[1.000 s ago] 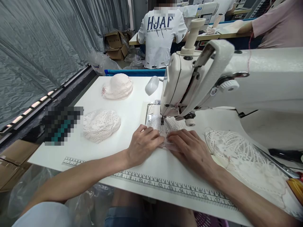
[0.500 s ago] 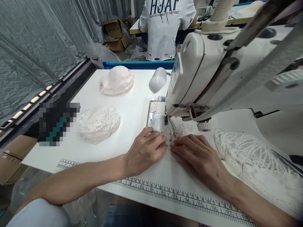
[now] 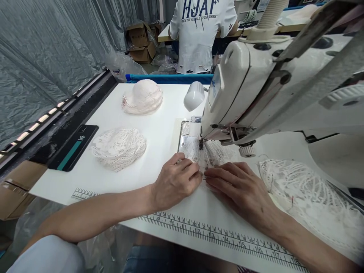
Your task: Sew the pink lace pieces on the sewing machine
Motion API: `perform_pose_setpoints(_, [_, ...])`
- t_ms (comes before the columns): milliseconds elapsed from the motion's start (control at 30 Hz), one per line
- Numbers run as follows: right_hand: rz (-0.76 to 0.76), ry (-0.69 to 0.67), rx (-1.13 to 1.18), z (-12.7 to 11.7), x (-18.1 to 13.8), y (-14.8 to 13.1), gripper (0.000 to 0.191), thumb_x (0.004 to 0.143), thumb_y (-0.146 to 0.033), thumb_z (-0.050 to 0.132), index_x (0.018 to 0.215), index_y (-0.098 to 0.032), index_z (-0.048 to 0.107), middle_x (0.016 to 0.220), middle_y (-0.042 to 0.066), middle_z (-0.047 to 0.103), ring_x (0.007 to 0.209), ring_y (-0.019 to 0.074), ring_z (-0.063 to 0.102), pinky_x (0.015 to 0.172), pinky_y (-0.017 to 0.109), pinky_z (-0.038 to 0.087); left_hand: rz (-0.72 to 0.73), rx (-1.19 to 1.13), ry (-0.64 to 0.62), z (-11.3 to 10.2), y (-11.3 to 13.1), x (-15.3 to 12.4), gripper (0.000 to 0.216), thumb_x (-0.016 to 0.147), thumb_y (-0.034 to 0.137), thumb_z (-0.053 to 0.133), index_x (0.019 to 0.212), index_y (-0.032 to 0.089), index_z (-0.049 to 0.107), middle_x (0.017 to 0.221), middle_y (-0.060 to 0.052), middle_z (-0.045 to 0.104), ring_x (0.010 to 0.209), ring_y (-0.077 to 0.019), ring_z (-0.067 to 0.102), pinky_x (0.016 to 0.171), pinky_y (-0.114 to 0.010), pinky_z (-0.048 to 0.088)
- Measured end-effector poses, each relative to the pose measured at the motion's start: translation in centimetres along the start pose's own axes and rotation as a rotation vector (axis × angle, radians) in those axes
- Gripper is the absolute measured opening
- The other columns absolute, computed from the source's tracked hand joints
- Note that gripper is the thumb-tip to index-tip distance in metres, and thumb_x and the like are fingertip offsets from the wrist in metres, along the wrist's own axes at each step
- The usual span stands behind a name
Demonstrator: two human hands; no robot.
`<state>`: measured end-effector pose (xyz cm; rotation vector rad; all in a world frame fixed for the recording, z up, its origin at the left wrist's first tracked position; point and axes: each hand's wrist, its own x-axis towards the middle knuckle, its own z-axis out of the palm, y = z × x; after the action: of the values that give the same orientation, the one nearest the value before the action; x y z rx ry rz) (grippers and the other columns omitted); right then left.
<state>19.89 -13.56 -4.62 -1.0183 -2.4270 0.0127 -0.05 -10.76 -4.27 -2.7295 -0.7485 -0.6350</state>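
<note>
A small piece of white lace [image 3: 205,154] lies under the presser foot of a white sewing machine [image 3: 264,87]. My left hand [image 3: 176,181] rests on the lace's near left edge, fingers curled and pinching it. My right hand [image 3: 240,185] lies beside it on the near right, fingers stretched nearly flat and pressing the lace down. The fingertips of both hands almost meet just in front of the needle.
Two piles of lace pieces sit on the white table [image 3: 159,132]: one at the left [image 3: 119,147], one further back [image 3: 143,97]. More lace [image 3: 298,193] spreads at the right. A black phone [image 3: 74,146] lies at the left edge. A person in a white shirt [image 3: 203,34] stands beyond.
My head has come closer and lower toward the machine. Both hands have stayed on the lace in front of the needle, shifting only slightly.
</note>
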Motion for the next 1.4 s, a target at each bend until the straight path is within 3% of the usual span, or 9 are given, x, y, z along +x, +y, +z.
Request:
perform_pose_setpoints(267, [-0.009, 0.025, -0.018, 0.1, 0.0, 0.1, 0.016, 0.091, -0.015, 0.046, 0.089, -0.02, 0.062, 0.098, 0.003, 0.068, 0.084, 0.0183, 0.058, 0.072, 0.035, 0.039, 0.042, -0.033, -0.001, 0.0, 0.1, 0.0, 0.017, 0.086, 0.002, 0.048, 0.084, 0.011, 0.062, 0.09, -0.003, 0.067, 0.085, -0.0116, 0.059, 0.084, -0.031, 0.042])
perform_pose_setpoints(700, [0.012, 0.032, -0.04, 0.1, 0.1, 0.1, 0.014, 0.092, -0.024, 0.048, 0.092, -0.019, 0.06, 0.097, 0.005, 0.068, 0.085, 0.0182, 0.058, 0.077, 0.035, 0.038, 0.059, 0.007, -0.01, -0.1, 0.2, 0.2, 0.016, 0.087, 0.005, 0.048, 0.086, 0.014, 0.062, 0.083, -0.001, 0.066, 0.081, -0.0118, 0.059, 0.082, -0.031, 0.043])
perform_pose_setpoints(933, [0.054, 0.004, -0.216, 0.9, 0.5, 1.8, 0.043, 0.09, -0.051, 0.041, 0.106, -0.016, 0.059, 0.108, 0.011, 0.065, 0.088, 0.0231, 0.058, 0.077, 0.038, 0.037, 0.052, 0.037, -0.023, 0.9, -1.7, 1.5, 0.015, 0.091, 0.016, 0.046, 0.089, 0.014, 0.061, 0.082, -0.003, 0.064, 0.08, -0.0135, 0.059, 0.084, -0.033, 0.042])
perform_pose_setpoints(1067, [0.076, -0.02, -0.297, 1.5, 0.6, 2.8, 0.056, 0.087, -0.056, 0.04, 0.117, -0.012, 0.054, 0.099, 0.014, 0.067, 0.089, 0.0264, 0.057, 0.074, 0.04, 0.038, 0.045, 0.022, -0.029, 1.7, -3.1, 2.2, 0.016, 0.092, 0.023, 0.047, 0.092, 0.013, 0.06, 0.084, -0.004, 0.063, 0.079, -0.0142, 0.06, 0.084, -0.035, 0.042])
perform_pose_setpoints(1167, [0.089, -0.041, -0.317, 1.7, 0.7, 3.1, 0.056, 0.089, -0.055, 0.037, 0.119, -0.011, 0.052, 0.096, 0.015, 0.068, 0.09, 0.0271, 0.057, 0.076, 0.041, 0.039, 0.028, 0.022, -0.027, 2.0, -3.6, 2.3, 0.016, 0.092, 0.021, 0.046, 0.092, 0.013, 0.059, 0.087, -0.005, 0.062, 0.081, -0.0139, 0.06, 0.087, -0.035, 0.041])
perform_pose_setpoints(1400, [0.065, -0.076, -0.311, 1.5, 0.7, 3.0, 0.051, 0.091, -0.055, 0.033, 0.116, -0.014, 0.052, 0.11, 0.015, 0.064, 0.098, 0.0276, 0.055, 0.081, 0.044, 0.038, 0.025, 0.066, -0.044, 1.8, -3.5, 2.1, 0.018, 0.092, 0.012, 0.042, 0.095, 0.012, 0.06, 0.089, -0.005, 0.064, 0.083, -0.0131, 0.06, 0.092, -0.036, 0.04])
